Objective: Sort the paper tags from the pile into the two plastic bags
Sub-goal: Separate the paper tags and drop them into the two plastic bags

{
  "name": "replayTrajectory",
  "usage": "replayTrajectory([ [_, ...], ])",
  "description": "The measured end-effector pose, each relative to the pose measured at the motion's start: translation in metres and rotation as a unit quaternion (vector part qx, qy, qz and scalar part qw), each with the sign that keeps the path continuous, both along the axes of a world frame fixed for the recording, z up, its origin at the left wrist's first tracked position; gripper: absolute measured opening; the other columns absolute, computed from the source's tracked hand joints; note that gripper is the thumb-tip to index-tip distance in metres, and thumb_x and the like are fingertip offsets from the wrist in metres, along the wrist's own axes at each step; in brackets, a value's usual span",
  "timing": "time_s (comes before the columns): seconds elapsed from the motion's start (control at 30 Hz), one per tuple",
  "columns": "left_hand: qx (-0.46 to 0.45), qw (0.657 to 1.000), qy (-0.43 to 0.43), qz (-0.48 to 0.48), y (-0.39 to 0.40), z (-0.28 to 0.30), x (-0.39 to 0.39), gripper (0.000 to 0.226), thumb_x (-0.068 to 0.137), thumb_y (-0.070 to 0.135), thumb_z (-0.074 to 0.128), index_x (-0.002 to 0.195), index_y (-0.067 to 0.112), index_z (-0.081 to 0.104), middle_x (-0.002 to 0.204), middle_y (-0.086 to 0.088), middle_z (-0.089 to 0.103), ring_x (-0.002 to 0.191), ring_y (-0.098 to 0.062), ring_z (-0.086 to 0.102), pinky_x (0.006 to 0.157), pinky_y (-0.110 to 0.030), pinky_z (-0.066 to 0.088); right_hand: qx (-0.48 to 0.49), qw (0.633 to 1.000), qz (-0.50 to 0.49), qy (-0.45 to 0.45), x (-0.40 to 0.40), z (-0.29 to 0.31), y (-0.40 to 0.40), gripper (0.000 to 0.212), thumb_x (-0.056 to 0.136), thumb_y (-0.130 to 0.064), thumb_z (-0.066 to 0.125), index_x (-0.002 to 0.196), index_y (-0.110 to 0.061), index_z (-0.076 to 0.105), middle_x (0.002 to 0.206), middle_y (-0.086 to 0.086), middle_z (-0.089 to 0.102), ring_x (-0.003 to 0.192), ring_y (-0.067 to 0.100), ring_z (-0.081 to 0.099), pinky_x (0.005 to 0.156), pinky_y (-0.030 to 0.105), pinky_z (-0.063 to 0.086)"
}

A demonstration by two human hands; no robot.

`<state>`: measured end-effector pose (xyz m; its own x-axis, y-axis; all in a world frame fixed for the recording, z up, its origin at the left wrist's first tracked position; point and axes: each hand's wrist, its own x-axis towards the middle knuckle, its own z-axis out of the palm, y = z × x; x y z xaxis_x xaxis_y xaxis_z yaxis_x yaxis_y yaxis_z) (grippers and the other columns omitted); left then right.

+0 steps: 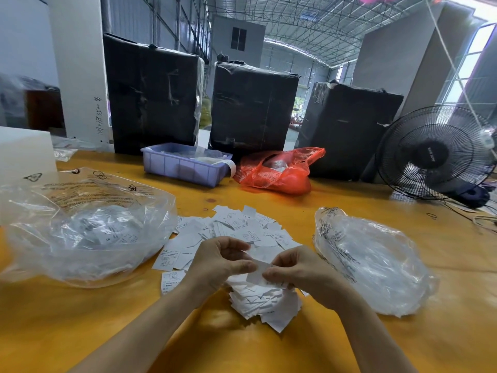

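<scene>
The desk (80,332) carries everything, and the larger clear plastic bag (80,232), already holding tags, sits well to the left of the grip, while the smaller clear plastic bag (376,265) lies just to its right. Between them the pile of paper tags (242,232) spreads out beyond and below the grip, with a thicker heap directly under the hands. The left hand (220,262) and right hand (298,267) meet over that heap, each pinching an end of a single white tag (259,273) between thumb and fingertips, so both are grasping the same slip just above the pile. This looks like the checking step: the tag is being read or separated before it is assigned. The next move likely calls for one hand to let go and the other to carry the slip sideways to the proper bag's mouth; which bag cannot be told, since the print is unreadable.
</scene>
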<state>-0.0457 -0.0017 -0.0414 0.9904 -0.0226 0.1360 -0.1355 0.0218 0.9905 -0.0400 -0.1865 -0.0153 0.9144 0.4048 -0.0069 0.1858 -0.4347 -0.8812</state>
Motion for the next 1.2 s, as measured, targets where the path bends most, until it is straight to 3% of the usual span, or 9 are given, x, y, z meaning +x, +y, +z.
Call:
replayTrajectory([
  [0.23,0.046,0.999,-0.01,-0.009,-0.006,-0.002,-0.003,0.034,0.06,-0.006,0.083,0.086,0.01,0.069,0.08,-0.011,0.072,0.069,-0.011,0.069,0.058,-0.018,0.053,-0.012,1.0,0.016,-0.012,0.0,0.001,-0.001,0.011,0.079,-0.016,0.075,0.074,-0.008,0.07,0.054,-0.008,0.058,0.052,0.003,0.049,0.052,0.014,0.037],
  [0.37,0.019,1.0,0.004,-0.015,-0.005,-0.002,-0.002,0.031,0.061,-0.007,0.081,0.086,0.007,0.069,0.073,-0.007,0.073,0.065,-0.015,0.07,0.059,-0.02,0.054,0.069,0.993,-0.071,-0.069,0.002,-0.001,0.004,0.021,0.075,-0.008,0.076,0.093,-0.003,0.067,0.065,0.006,0.061,0.053,0.004,0.056,0.052,0.014,0.043],
  [0.5,-0.004,0.999,0.029,-0.022,-0.008,-0.002,-0.003,0.027,0.063,-0.01,0.079,0.083,0.006,0.069,0.065,-0.003,0.072,0.058,-0.011,0.069,0.05,-0.018,0.051,0.114,0.979,-0.088,-0.141,0.003,-0.003,0.009,0.003,0.082,0.001,0.068,0.085,0.0,0.069,0.061,0.006,0.062,0.046,0.002,0.051,0.047,0.014,0.04],
  [0.6,-0.003,1.0,0.022,-0.009,-0.009,-0.003,-0.003,0.017,0.067,-0.002,0.079,0.077,0.009,0.072,0.067,-0.002,0.073,0.059,-0.01,0.069,0.046,-0.017,0.047,0.067,0.985,-0.068,-0.145,0.002,-0.007,0.017,0.017,0.089,-0.005,0.062,0.103,-0.005,0.069,0.065,0.001,0.061,0.051,0.004,0.051,0.05,0.018,0.044],
  [0.7,-0.045,0.998,0.029,0.031,-0.008,-0.005,0.0,0.009,0.069,0.005,0.079,0.076,0.008,0.072,0.07,-0.006,0.073,0.061,-0.013,0.069,0.048,-0.019,0.049,0.097,0.986,-0.079,-0.108,0.002,-0.006,0.017,0.044,0.085,-0.015,0.067,0.125,-0.016,0.051,0.08,0.008,0.062,0.062,0.011,0.063,0.061,0.027,0.055],
  [0.8,-0.088,0.994,0.038,0.054,-0.007,-0.006,0.003,0.005,0.072,0.008,0.076,0.076,0.008,0.072,0.07,-0.007,0.073,0.06,-0.014,0.068,0.049,-0.021,0.049,0.114,0.986,-0.078,-0.089,0.001,-0.006,0.016,0.058,0.076,-0.015,0.076,0.126,-0.019,0.046,0.092,0.016,0.064,0.077,0.027,0.07,0.073,0.036,0.057],
  [0.87,-0.116,0.99,0.049,0.061,-0.006,-0.005,0.004,0.008,0.071,0.009,0.076,0.076,0.006,0.071,0.072,-0.008,0.074,0.065,-0.017,0.069,0.052,-0.024,0.053,0.089,0.989,-0.068,-0.101,0.001,-0.009,0.019,0.059,0.075,-0.013,0.077,0.125,-0.022,0.048,0.095,0.018,0.064,0.083,0.028,0.069,0.077,0.035,0.057],
  [1.03,-0.172,0.981,0.077,0.054,-0.009,-0.003,0.003,0.025,0.06,0.02,0.076,0.076,0.003,0.069,0.07,-0.009,0.073,0.068,-0.02,0.07,0.055,-0.028,0.057,0.125,0.985,-0.044,-0.112,-0.001,-0.01,0.024,0.033,0.084,-0.002,0.067,0.108,-0.024,0.063,0.09,0.021,0.065,0.069,0.021,0.068,0.071,0.033,0.058],
  [1.2,-0.169,0.979,0.093,0.066,-0.01,-0.003,0.004,0.015,0.076,0.022,0.072,0.074,0.006,0.071,0.066,-0.007,0.072,0.061,-0.017,0.068,0.051,-0.026,0.055,0.157,0.977,-0.085,-0.114,0.002,-0.013,0.022,0.047,0.082,0.001,0.068,0.123,-0.021,0.058,0.079,0.007,0.062,0.062,0.017,0.066,0.065,0.026,0.057],
])
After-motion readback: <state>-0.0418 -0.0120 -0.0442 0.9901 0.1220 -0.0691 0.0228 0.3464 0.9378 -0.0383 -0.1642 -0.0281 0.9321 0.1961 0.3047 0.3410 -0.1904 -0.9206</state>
